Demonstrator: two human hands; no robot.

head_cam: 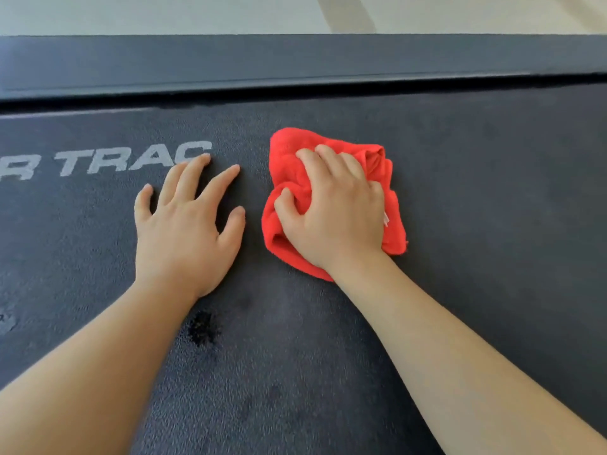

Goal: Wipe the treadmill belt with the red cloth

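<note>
The wiping step seems underway: the right hand [331,208] grips the crumpled red cloth [377,165] on the dark textured treadmill belt [476,192], the left hand [187,218] rests spread flat, and the dark spot [202,328] nearer the person probably needs the next stroke.

The cloth [289,156] is a vivid, even red all over, with one small white tag [386,220] showing at its edge. The treadmill belt [476,192] is dark charcoal with a fine pebbled grain across its whole surface, and it carries pale grey block lettering [131,160] and one blacker, speckled blotch [202,328]. From where I stand the side rail [295,57] looks a smooth slate blue-grey with a thin black line along it, and the floor [164,13] is pale cream.
</note>
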